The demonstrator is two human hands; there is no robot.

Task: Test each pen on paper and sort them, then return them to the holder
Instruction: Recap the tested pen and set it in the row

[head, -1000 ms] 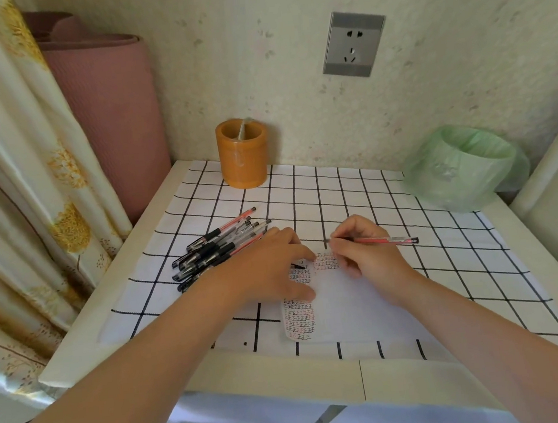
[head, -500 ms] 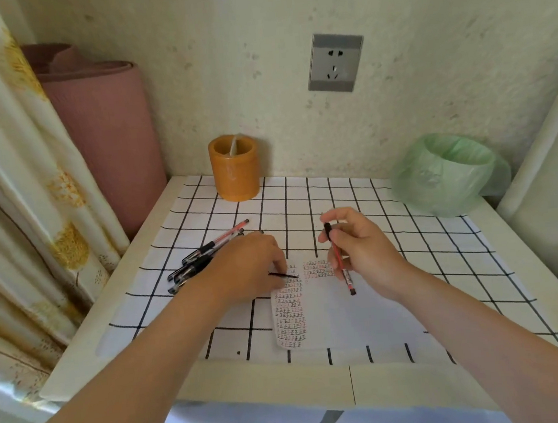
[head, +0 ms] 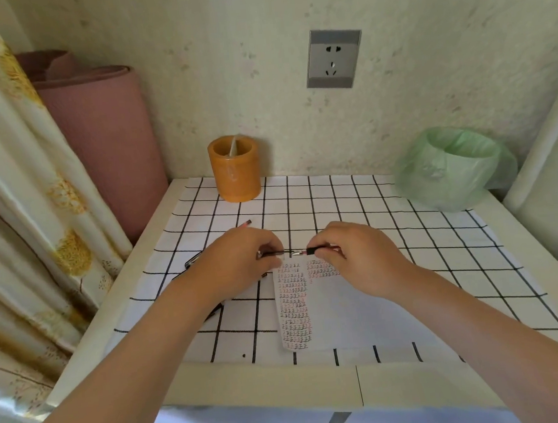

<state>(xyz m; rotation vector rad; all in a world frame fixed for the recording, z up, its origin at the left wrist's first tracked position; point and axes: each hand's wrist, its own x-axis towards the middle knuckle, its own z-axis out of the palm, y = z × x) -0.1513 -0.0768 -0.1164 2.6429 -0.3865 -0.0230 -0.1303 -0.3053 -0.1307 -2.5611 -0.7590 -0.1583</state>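
Pen [head: 319, 250] tip faces the cap [head: 274, 253] above the paper [head: 347, 310].
The right hand [head: 359, 260] pinches the pen; the left hand [head: 238, 265] pinches the cap.

Single view, head-worn, wide-angle: we look forward and down, close over the table [head: 269, 384], facing the wall [head: 225, 81] and its socket [head: 333, 58].

Cloth [head: 337, 202] covers the table [head: 269, 381]. Holder [head: 235, 171] sits back left, bin [head: 452, 169] back right. Paper [head: 340, 307] lies on the cloth toward the front, pens [head: 192, 262] heaped just left of it, partly under the left hand [head: 238, 262]. The pen [head: 321, 249] in the right hand [head: 359, 255] and the cap [head: 274, 253] in the left hand nearly meet above the paper's far edge. Socket [head: 333, 58] is on the wall behind, rolled mat [head: 103, 142] and curtain [head: 17, 200] left of the table.
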